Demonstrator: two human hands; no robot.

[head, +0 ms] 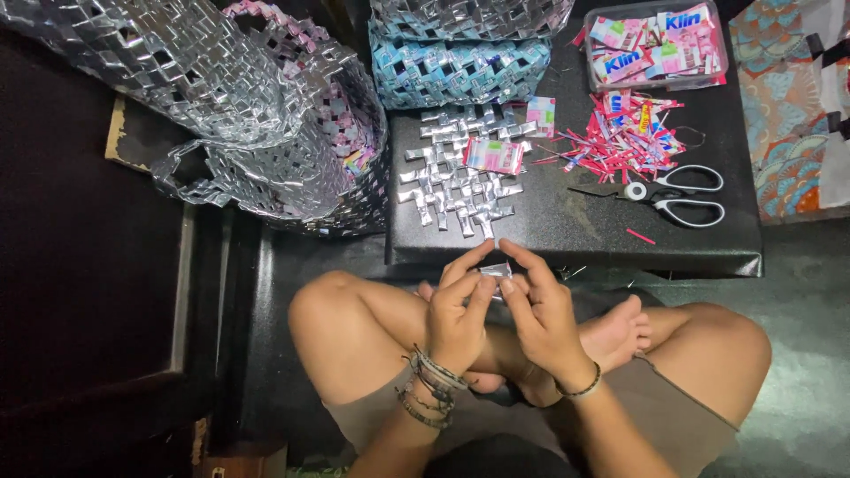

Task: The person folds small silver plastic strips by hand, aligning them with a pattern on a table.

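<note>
Both hands [500,310] pinching folded shiny foil strip [496,269]

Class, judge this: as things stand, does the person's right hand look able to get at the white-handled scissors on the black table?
Probably yes. The white-handled scissors lie uncovered on the black table, nothing between them and the right hand, though it pinches a small silver foil strip.

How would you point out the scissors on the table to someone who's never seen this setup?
Start at the low black table in front of the seated person. On its right side, below the heap of pink and red wrapper trimmings, lie the scissors: white looped handles, dark blades pointing left, the only tool there.
</note>
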